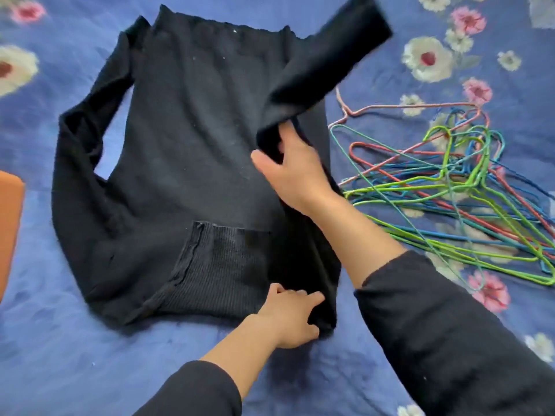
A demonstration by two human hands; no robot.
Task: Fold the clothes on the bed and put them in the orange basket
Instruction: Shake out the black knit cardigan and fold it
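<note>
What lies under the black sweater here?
The blue floral bedspread shows all round the black sweater and through the gap beside its sleeve. Anything directly beneath its body is covered.

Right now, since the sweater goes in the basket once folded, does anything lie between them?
Nothing visible does. Only blue sheet lies between the sweater and the orange basket at the left edge. The hangers are piled on the far side, to the right.

Head view, looking down, close over bed [75, 355]
</note>
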